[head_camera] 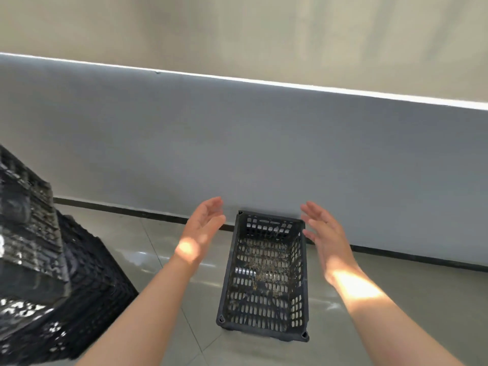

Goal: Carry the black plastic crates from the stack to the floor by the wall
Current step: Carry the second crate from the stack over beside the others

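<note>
Sitting upright on grey tiled floor [396,299], far end at wall [237,141]: black perforated plastic crate [265,276]. Left hand [202,228] and right hand [326,233] flank it, fingers straight, apart, touching nothing. Black crate stack [47,273] at left.

One wide-angle camera, worn on the head, looks forward and down at the glossy grey tiled floor [396,299] where it meets the grey-painted wall [264,154]. The left hand [203,228] and right hand [324,233] reach in from the bottom edge, near the lens, in a tilted frame.
</note>
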`<state>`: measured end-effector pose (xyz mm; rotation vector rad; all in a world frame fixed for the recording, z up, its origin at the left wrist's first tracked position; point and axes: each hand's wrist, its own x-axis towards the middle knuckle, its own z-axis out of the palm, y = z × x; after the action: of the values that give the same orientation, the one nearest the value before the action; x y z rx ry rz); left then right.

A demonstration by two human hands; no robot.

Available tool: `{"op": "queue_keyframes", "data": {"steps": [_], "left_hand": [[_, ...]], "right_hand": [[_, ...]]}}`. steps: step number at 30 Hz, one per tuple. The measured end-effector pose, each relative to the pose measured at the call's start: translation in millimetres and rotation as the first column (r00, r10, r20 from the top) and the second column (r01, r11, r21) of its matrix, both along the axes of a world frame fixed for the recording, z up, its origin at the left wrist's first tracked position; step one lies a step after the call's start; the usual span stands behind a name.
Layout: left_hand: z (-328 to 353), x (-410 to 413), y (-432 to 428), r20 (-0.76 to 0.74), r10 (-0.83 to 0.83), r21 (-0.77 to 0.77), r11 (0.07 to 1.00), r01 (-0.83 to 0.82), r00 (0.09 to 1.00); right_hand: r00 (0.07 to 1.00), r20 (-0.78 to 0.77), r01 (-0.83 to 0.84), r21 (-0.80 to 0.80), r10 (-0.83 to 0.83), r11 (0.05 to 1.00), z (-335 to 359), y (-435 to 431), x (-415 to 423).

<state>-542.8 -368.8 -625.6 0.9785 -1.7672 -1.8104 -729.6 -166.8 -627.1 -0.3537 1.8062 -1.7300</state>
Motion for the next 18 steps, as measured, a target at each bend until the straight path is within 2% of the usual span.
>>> {"op": "queue_keyframes", "data": {"steps": [5,13,18], "left_hand": [[110,12,-8,-0.079,-0.003,-0.073,0.997,-0.003,0.997],[268,54,-20,-0.241,-0.025,-0.163,0.986,-0.015,0.970],[334,80,-28,-0.309,0.006,-0.217,0.973,-0.077,0.951]], "right_hand": [[1.000,-0.018,-0.015,-0.145,0.013,0.989,104,-17,9],[0.970,-0.221,-0.163,-0.270,0.103,0.949,278,-34,30],[0.945,-0.290,-0.251,-0.358,0.148,0.899,341,-45,43]]}}
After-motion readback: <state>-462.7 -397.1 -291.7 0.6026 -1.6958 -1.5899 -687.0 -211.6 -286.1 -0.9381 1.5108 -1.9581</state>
